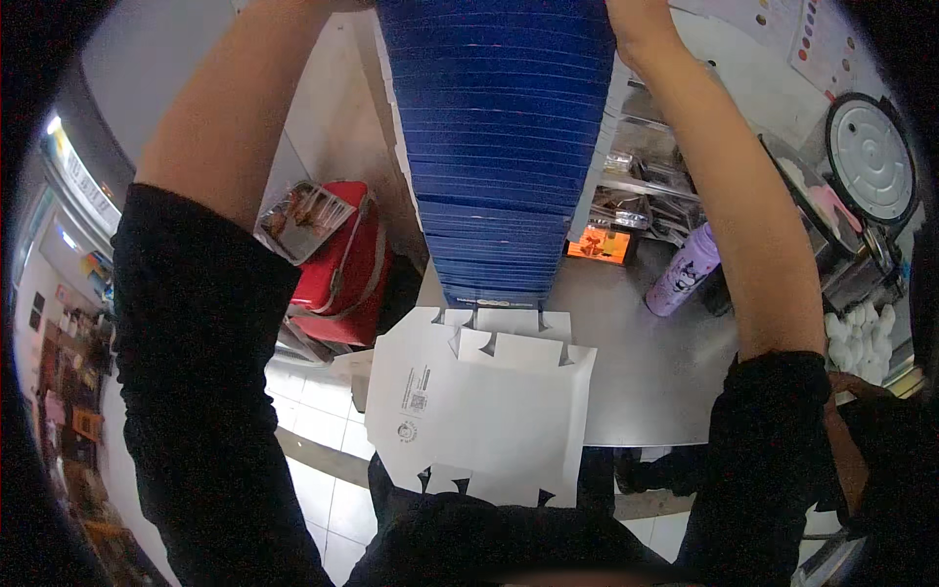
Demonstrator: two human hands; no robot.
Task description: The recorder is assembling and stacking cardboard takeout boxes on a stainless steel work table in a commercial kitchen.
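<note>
Our left hand (342, 4) and right hand (638, 27), cropped above, flank a blue cardboard stack (499, 147); we cannot tell whether our fingers are apart or clamped.

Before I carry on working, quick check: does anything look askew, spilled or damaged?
Just the flat white carton: it reaches past the metal table's front and left edges, so it looks poorly seated, though its support underneath is hidden. No spill stands out.

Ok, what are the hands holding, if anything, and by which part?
Can't tell: the left forearm and right forearm flank the blue stack; any hold lies beyond the top edge.
</note>
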